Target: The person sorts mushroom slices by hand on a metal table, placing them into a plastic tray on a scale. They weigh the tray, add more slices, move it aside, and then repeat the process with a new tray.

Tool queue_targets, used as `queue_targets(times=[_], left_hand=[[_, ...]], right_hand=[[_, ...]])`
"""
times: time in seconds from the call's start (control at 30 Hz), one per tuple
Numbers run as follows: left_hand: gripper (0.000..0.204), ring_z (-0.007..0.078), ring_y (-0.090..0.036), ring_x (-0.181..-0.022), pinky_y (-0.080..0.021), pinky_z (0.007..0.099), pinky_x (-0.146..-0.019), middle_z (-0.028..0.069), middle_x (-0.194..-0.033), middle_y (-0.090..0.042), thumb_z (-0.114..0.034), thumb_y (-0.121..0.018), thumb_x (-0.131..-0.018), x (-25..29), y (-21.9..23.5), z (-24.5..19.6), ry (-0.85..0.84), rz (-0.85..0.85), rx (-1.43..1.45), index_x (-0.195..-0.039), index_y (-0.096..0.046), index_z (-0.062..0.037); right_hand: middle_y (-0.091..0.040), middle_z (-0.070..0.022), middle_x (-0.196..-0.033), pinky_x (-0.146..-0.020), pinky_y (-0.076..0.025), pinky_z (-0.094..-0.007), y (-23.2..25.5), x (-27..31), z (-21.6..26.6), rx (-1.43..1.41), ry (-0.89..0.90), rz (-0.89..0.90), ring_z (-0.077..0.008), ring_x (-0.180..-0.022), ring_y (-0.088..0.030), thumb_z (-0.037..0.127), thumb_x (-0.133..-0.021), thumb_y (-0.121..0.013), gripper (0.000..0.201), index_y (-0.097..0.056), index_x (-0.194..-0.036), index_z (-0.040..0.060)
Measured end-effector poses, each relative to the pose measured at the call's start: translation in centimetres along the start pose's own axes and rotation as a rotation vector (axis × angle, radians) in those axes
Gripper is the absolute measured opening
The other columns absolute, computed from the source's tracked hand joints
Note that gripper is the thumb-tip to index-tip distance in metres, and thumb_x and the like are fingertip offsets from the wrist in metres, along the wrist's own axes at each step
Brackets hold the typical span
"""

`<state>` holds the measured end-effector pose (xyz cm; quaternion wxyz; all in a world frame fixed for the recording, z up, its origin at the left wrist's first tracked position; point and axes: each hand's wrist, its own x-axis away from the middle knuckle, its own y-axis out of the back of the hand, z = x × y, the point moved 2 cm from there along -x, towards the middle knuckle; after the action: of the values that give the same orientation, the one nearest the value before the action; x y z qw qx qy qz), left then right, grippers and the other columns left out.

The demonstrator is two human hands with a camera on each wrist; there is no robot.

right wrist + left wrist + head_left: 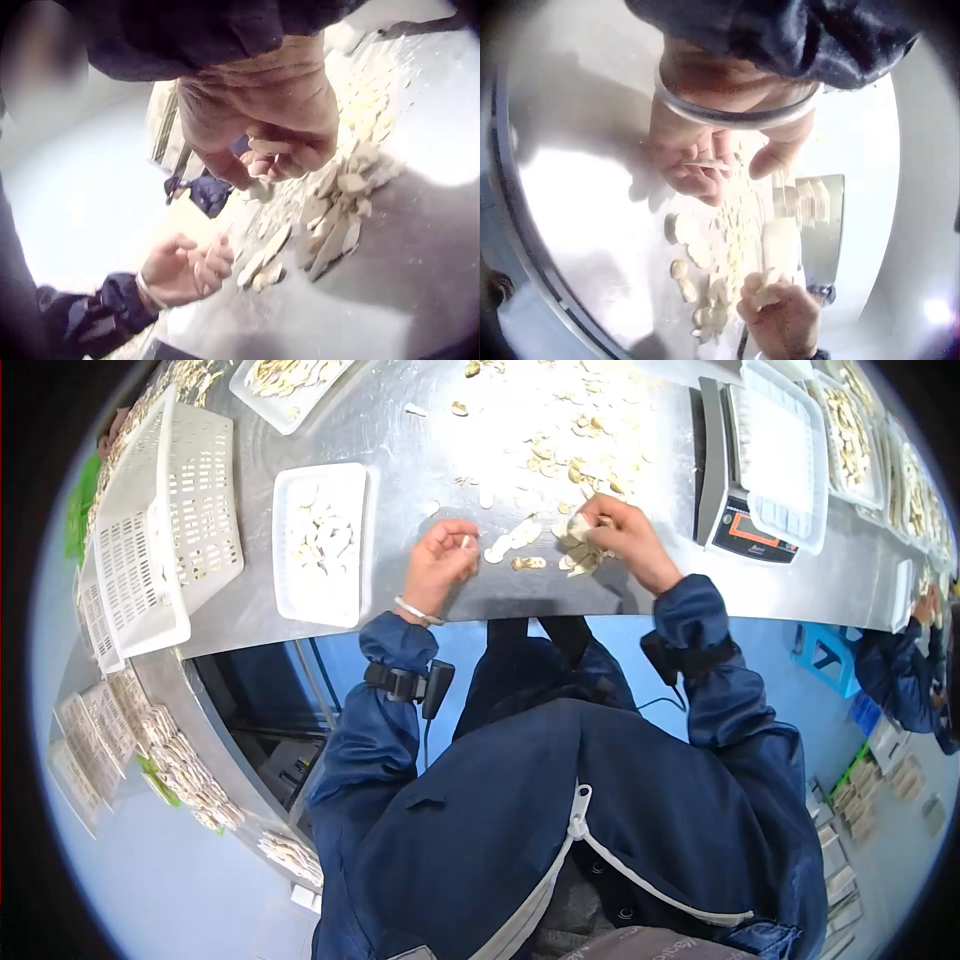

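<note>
My left hand (440, 565) is above the steel table with its fingers curled, holding a thin pale slice (705, 163) against them. To its right, my right hand (634, 542) pinches one or more pale slices (259, 189) between thumb and fingers. Below the right hand lies a small heap of dried-looking slices (341, 214). Between the hands, a short row of overlapping whitish slices (515, 540) rests on the metal, with a browner slice (528, 563) nearer the table's edge.
A white tray (285, 545) of slices stands left, beside a perforated white basket (215, 510). More slices (585, 445) are scattered farther back. On the right, a scale (715, 525) carries a clear tray (812, 470); filled trays stand beyond. Another person's sleeve (893, 675) shows far right.
</note>
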<state>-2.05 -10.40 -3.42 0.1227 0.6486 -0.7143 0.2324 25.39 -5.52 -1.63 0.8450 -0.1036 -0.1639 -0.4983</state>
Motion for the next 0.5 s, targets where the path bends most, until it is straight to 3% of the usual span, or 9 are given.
queue_targets(times=[0.03,0.1,0.17,0.2,0.23,0.27,0.3,0.43,0.5], left_hand=[[0.024,0.0154,-0.06,-0.07,-0.048,0.0278,-0.061,0.0051,-0.082,-0.062,-0.015,-0.065,-0.082,0.2,-0.9,0.2,-0.01,-0.052,-0.248,-0.102,-0.061,-0.0032],[0.019,0.024,-0.062,-0.07,-0.047,0.035,-0.061,0.0104,-0.075,-0.063,-0.019,-0.069,-0.078,0.4,-2.8,-0.5,-0.143,-0.192,-0.774,-0.092,-0.065,-0.006],[0.021,0.0142,-0.055,-0.064,-0.044,0.0306,-0.057,0.0047,-0.067,-0.056,-0.02,-0.073,-0.077,-0.1,-3.2,0.1,-0.289,-0.198,-0.932,-0.088,-0.064,-0.0047],[0.023,0.0094,-0.052,-0.061,-0.042,0.0284,-0.055,0.0019,-0.064,-0.052,-0.02,-0.076,-0.076,-0.3,-3.3,0.5,-0.36,-0.2,-1.013,-0.086,-0.064,-0.004],[0.018,0.0105,-0.052,-0.061,-0.042,0.0281,-0.055,0.0004,-0.064,-0.053,-0.019,-0.073,-0.079,-0.4,-3.4,0.7,-0.385,-0.191,-1.042,-0.081,-0.062,-0.0049],[0.017,0.0116,-0.053,-0.061,-0.042,0.0282,-0.054,0.0003,-0.065,-0.054,-0.02,-0.071,-0.08,-0.4,-3.2,0.8,-0.322,-0.155,-0.912,-0.082,-0.062,-0.0056],[0.017,0.0128,-0.055,-0.062,-0.042,0.0283,-0.054,0.0002,-0.066,-0.055,-0.021,-0.07,-0.081,-0.3,-2.9,0.8,-0.26,-0.119,-0.783,-0.082,-0.061,-0.0063],[0.017,0.0145,-0.056,-0.065,-0.041,0.0262,-0.055,0.0031,-0.075,-0.06,-0.021,-0.066,-0.084,0.4,0.0,0.9,0.064,0.133,0.055,-0.093,-0.06,-0.0078],[0.019,0.0141,-0.055,-0.067,-0.041,0.0254,-0.056,0.0065,-0.08,-0.061,-0.018,-0.063,-0.086,1.3,0.0,0.6,0.076,0.255,0.276,-0.1,-0.059,-0.0062]], right_hand=[[-0.058,-0.0005,-0.089,-0.068,-0.044,-0.026,1.0,0.6,-0.3,-0.237,-0.032,0.077,-0.0114,-0.078,-0.055,0.01,-0.083,-0.052,0.009,-0.057,-0.09,0.0058],[-0.059,-0.0013,-0.09,-0.069,-0.044,-0.0246,1.1,1.4,1.4,-0.283,-0.138,0.103,-0.0102,-0.078,-0.055,0.012,-0.084,-0.052,0.012,-0.057,-0.092,0.0048],[-0.062,-0.0026,-0.091,-0.07,-0.045,-0.0231,0.8,1.7,2.1,-0.248,-0.246,0.076,-0.01,-0.077,-0.057,0.014,-0.086,-0.053,0.016,-0.06,-0.096,0.0035],[-0.063,-0.0035,-0.089,-0.07,-0.046,-0.0256,0.3,1.4,1.9,-0.121,-0.19,0.049,-0.0118,-0.078,-0.058,0.016,-0.086,-0.054,0.017,-0.061,-0.097,0.0037],[-0.065,-0.0045,-0.088,-0.071,-0.047,-0.0281,-0.4,0.9,1.4,0.004,-0.134,0.023,-0.0136,-0.079,-0.06,0.018,-0.087,-0.055,0.019,-0.062,-0.098,0.0039],[-0.066,-0.0054,-0.087,-0.071,-0.048,-0.0307,-1.3,0.4,1.4,0.127,-0.076,-0.003,-0.0154,-0.079,-0.062,0.02,-0.087,-0.057,0.021,-0.063,-0.099,0.0042],[-0.069,-0.0113,-0.093,-0.074,-0.05,-0.0361,-2.1,0.2,1.6,0.247,-0.124,-0.031,-0.0233,-0.082,-0.066,0.016,-0.086,-0.055,0.021,-0.064,-0.101,0.0043],[-0.066,-0.0208,-0.093,-0.071,-0.051,-0.0436,-5.1,-0.7,2.4,0.725,0.326,-0.055,-0.0387,-0.084,-0.063,0.003,-0.077,-0.052,0.025,-0.06,-0.1,0.0021],[-0.064,-0.0195,-0.086,-0.068,-0.051,-0.0438,-5.8,-1.3,2.0,0.902,0.339,-0.043,-0.0375,-0.08,-0.063,0.002,-0.076,-0.053,0.021,-0.057,-0.097,0.0015]])
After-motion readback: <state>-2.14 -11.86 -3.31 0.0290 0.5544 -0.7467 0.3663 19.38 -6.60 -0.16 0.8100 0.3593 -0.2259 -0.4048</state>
